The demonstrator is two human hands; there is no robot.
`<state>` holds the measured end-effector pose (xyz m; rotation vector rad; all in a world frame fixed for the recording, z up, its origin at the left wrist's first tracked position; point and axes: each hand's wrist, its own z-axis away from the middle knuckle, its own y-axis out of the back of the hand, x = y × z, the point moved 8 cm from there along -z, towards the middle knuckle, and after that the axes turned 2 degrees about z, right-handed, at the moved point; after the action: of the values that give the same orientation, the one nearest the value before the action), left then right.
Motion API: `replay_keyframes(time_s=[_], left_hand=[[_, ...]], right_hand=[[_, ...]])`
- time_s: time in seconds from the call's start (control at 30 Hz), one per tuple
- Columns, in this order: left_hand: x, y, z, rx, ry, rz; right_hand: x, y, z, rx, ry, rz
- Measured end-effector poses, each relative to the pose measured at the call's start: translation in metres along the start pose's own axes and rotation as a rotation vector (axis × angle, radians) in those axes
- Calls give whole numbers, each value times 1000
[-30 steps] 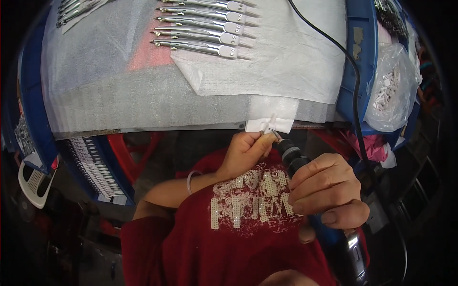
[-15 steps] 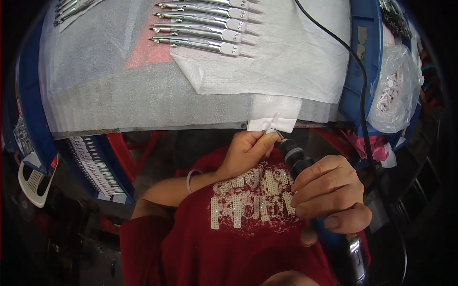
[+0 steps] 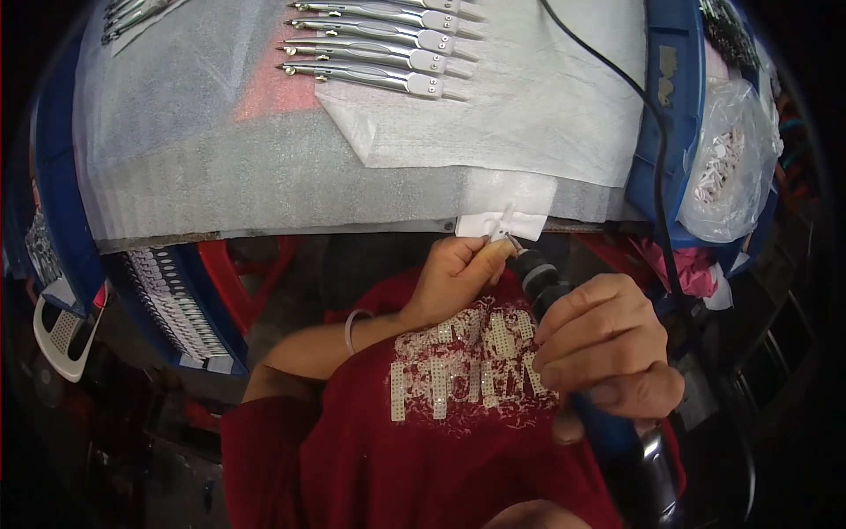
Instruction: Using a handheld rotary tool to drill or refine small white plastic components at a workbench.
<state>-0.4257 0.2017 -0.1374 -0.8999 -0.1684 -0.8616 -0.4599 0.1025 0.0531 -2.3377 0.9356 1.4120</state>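
Observation:
My left hand [image 3: 451,280] pinches the white head of a drawing compass [image 3: 500,231] at the table's front edge, its thumb and fingers closed. The compass's white stem lies on a folded white pad [image 3: 520,189]; its legs are hidden by the hand. My right hand [image 3: 610,346] is wrapped round an electric screwdriver [image 3: 545,280] with a black front and a blue body. The screwdriver slants up to the left, and its bit reaches the compass head beside my left thumb. Whether the bit sits in a screw is too small to tell.
Several silver drawing compasses [image 3: 370,75] lie in a row on white cloth farther back. A black cable [image 3: 659,132] runs down the right side, past a blue bin [image 3: 679,53] and a clear bag of small parts [image 3: 723,176]. A blue tray [image 3: 216,309] of metal parts is at left.
The screwdriver and my right hand have shifted slightly up and left, bringing the bit closer against the compass head. My left hand keeps its pinch in nearly the same place.

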Motion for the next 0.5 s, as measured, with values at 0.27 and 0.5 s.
replay_keyframes(time_s=[0.27, 0.5], left_hand=[[-1, 7, 0, 19, 14, 1], [25, -5, -2, -165, 28, -71]], right_hand=[[4, 16, 19, 116, -14, 10], [31, 37, 62, 328, -608, 315]])
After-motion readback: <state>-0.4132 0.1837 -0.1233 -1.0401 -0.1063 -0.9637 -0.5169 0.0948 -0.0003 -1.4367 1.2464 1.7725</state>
